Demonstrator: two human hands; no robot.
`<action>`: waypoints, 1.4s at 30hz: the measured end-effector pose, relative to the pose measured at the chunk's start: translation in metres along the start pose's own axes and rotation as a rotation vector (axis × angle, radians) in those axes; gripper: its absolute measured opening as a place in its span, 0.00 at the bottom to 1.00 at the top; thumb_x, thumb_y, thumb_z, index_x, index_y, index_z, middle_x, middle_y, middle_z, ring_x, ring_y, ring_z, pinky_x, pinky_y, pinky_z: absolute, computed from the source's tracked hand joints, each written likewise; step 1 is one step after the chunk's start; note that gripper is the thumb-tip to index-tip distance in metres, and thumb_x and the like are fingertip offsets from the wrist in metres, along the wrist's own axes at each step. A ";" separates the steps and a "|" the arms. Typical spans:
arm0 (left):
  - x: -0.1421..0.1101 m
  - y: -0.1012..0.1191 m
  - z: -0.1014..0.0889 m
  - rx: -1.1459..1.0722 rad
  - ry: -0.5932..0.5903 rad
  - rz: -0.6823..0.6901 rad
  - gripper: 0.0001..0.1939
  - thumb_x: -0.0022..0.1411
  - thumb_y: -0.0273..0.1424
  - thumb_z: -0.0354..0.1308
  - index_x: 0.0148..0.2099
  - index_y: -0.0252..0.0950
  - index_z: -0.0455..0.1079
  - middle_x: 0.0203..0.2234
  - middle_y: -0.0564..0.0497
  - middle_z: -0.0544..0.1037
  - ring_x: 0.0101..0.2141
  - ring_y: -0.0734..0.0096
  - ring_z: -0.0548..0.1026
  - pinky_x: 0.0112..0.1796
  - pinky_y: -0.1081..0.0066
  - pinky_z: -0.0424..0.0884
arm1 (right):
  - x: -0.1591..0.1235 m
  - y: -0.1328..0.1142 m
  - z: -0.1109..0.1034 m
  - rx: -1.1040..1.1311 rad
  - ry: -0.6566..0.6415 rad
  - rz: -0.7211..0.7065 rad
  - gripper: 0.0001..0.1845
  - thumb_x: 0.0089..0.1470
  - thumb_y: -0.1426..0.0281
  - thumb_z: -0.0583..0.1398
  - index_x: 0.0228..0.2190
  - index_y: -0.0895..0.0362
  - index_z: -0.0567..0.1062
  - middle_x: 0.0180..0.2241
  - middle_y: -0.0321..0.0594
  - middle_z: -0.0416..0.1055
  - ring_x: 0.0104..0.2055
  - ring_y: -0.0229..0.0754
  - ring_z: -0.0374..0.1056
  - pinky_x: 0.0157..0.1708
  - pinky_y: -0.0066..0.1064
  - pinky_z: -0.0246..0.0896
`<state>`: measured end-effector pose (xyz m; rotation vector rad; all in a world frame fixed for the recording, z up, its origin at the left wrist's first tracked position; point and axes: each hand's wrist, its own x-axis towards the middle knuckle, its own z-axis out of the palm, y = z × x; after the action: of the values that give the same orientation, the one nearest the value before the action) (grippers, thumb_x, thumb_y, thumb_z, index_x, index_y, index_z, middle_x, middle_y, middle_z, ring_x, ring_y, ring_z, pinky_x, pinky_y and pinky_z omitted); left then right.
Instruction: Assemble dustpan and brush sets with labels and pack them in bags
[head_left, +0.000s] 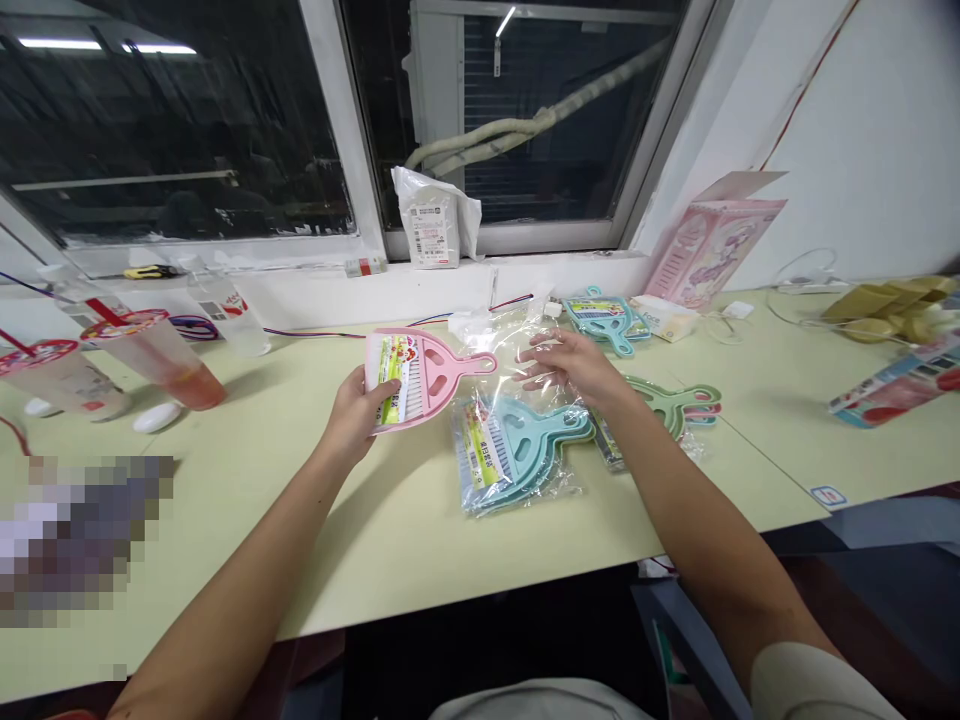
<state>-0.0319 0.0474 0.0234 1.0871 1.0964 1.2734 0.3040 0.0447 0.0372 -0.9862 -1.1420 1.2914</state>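
My left hand [356, 410] grips a pink dustpan-and-brush set [435, 375] by its wide end, thumb across the printed label, the handle pointing right. My right hand [566, 362] has its fingers spread, beside a crinkled clear plastic bag [510, 335]; whether the fingertips touch the film I cannot tell. Below that hand lies a stack of blue dustpan sets [517, 450] in clear wrapping. Partly behind my right forearm are green dustpan sets [667, 405], with a pink handle showing beneath. Farther back rests another group of blue dustpan sets [604, 318].
At the left stand drink cups [161, 355], a clear bottle [229, 305] and a white mouse-like object [156, 417]. A white package [435, 225] leans on the window ledge. Toward the right are a pink box [716, 245], a tissue pack [666, 318] and a patterned carton [900, 380].
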 end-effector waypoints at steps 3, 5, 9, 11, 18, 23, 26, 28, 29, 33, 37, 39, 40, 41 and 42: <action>0.001 -0.003 0.001 0.014 0.021 0.033 0.28 0.48 0.32 0.74 0.51 0.35 0.72 0.44 0.41 0.84 0.41 0.52 0.84 0.38 0.61 0.81 | 0.002 0.002 0.003 0.028 0.067 -0.059 0.15 0.53 0.74 0.70 0.39 0.53 0.72 0.37 0.42 0.82 0.36 0.52 0.83 0.35 0.45 0.84; 0.001 -0.006 0.001 0.013 0.046 0.071 0.27 0.49 0.32 0.74 0.51 0.35 0.71 0.46 0.41 0.83 0.43 0.52 0.84 0.40 0.60 0.81 | 0.001 0.002 0.006 0.029 0.080 -0.082 0.15 0.53 0.74 0.70 0.39 0.51 0.71 0.38 0.41 0.82 0.38 0.52 0.83 0.36 0.45 0.84; -0.001 -0.009 0.003 -0.012 0.018 0.095 0.28 0.50 0.33 0.73 0.52 0.36 0.71 0.49 0.41 0.83 0.44 0.52 0.83 0.41 0.59 0.81 | -0.004 0.000 0.015 0.024 0.051 -0.072 0.16 0.54 0.72 0.69 0.41 0.50 0.70 0.39 0.41 0.81 0.39 0.53 0.83 0.36 0.47 0.84; -0.003 -0.009 0.005 -0.021 -0.001 0.087 0.29 0.50 0.34 0.74 0.53 0.36 0.71 0.48 0.41 0.83 0.44 0.52 0.83 0.42 0.59 0.81 | -0.007 0.000 0.021 0.030 0.038 -0.060 0.16 0.55 0.72 0.68 0.42 0.50 0.69 0.39 0.40 0.81 0.39 0.52 0.83 0.35 0.46 0.84; -0.009 -0.012 0.015 -0.022 0.044 0.106 0.28 0.50 0.34 0.73 0.52 0.36 0.70 0.47 0.42 0.83 0.45 0.52 0.83 0.46 0.58 0.80 | -0.008 0.004 0.032 0.074 0.005 -0.033 0.15 0.55 0.74 0.67 0.42 0.51 0.69 0.36 0.39 0.80 0.37 0.54 0.84 0.35 0.46 0.84; -0.014 -0.012 0.019 -0.057 0.021 0.090 0.28 0.51 0.33 0.73 0.53 0.37 0.69 0.49 0.42 0.82 0.47 0.52 0.83 0.46 0.57 0.80 | -0.010 0.005 0.035 0.131 -0.047 0.006 0.16 0.53 0.74 0.68 0.41 0.51 0.70 0.36 0.39 0.81 0.39 0.55 0.84 0.35 0.45 0.84; -0.019 -0.010 0.024 -0.086 0.002 0.023 0.26 0.53 0.31 0.72 0.53 0.37 0.69 0.49 0.42 0.82 0.46 0.52 0.83 0.44 0.57 0.81 | -0.011 0.005 0.039 0.161 -0.070 0.035 0.17 0.53 0.74 0.68 0.42 0.52 0.71 0.38 0.42 0.81 0.40 0.57 0.84 0.35 0.46 0.84; -0.022 -0.009 0.029 -0.092 0.006 -0.037 0.25 0.54 0.30 0.71 0.53 0.37 0.69 0.48 0.42 0.83 0.45 0.52 0.83 0.43 0.58 0.82 | -0.011 0.006 0.040 0.180 -0.066 0.061 0.18 0.53 0.75 0.69 0.43 0.52 0.71 0.39 0.43 0.82 0.40 0.57 0.84 0.37 0.48 0.84; -0.023 -0.008 0.031 -0.093 0.009 -0.070 0.25 0.53 0.29 0.70 0.53 0.37 0.69 0.47 0.42 0.83 0.44 0.52 0.84 0.41 0.59 0.82 | -0.010 0.007 0.041 0.190 -0.060 0.075 0.18 0.53 0.76 0.69 0.43 0.52 0.71 0.39 0.44 0.82 0.40 0.56 0.84 0.38 0.49 0.85; -0.018 -0.004 0.037 -0.111 -0.017 -0.195 0.23 0.52 0.24 0.69 0.51 0.34 0.70 0.45 0.39 0.84 0.40 0.53 0.84 0.36 0.62 0.82 | -0.006 0.012 0.041 0.227 -0.052 0.143 0.13 0.55 0.80 0.66 0.41 0.55 0.72 0.36 0.46 0.82 0.38 0.54 0.84 0.41 0.51 0.85; -0.006 0.005 0.037 -0.106 -0.108 -0.259 0.18 0.52 0.21 0.68 0.47 0.30 0.75 0.41 0.36 0.85 0.38 0.52 0.85 0.33 0.65 0.80 | -0.005 0.012 0.040 0.261 -0.077 0.198 0.11 0.55 0.81 0.64 0.39 0.58 0.73 0.35 0.49 0.82 0.40 0.55 0.84 0.44 0.50 0.84; -0.001 0.010 0.036 -0.078 -0.123 -0.267 0.17 0.52 0.21 0.69 0.46 0.29 0.77 0.40 0.35 0.85 0.37 0.53 0.85 0.32 0.65 0.80 | -0.006 0.010 0.039 0.265 -0.107 0.210 0.09 0.56 0.81 0.64 0.39 0.59 0.74 0.35 0.50 0.82 0.41 0.55 0.84 0.46 0.50 0.83; 0.001 0.013 0.036 -0.062 -0.131 -0.272 0.16 0.53 0.22 0.70 0.45 0.29 0.77 0.40 0.35 0.85 0.36 0.54 0.84 0.32 0.66 0.80 | -0.006 0.009 0.039 0.265 -0.120 0.215 0.09 0.56 0.80 0.64 0.38 0.59 0.74 0.36 0.50 0.82 0.41 0.55 0.84 0.46 0.50 0.83; 0.004 0.015 0.036 -0.050 -0.140 -0.276 0.15 0.54 0.23 0.70 0.45 0.29 0.78 0.40 0.35 0.85 0.35 0.56 0.84 0.32 0.67 0.79 | -0.006 0.008 0.038 0.264 -0.128 0.220 0.08 0.57 0.80 0.64 0.38 0.59 0.74 0.37 0.51 0.83 0.42 0.55 0.84 0.47 0.49 0.83; 0.006 0.017 0.035 -0.045 -0.148 -0.283 0.14 0.56 0.24 0.70 0.45 0.29 0.78 0.41 0.35 0.85 0.35 0.57 0.84 0.32 0.68 0.79 | -0.007 0.007 0.038 0.264 -0.130 0.223 0.07 0.57 0.79 0.64 0.38 0.58 0.74 0.38 0.51 0.83 0.42 0.55 0.84 0.46 0.49 0.83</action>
<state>0.0004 0.0533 0.0461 0.9393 1.0620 0.9736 0.2658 0.0359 0.0368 -0.8599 -0.9457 1.6590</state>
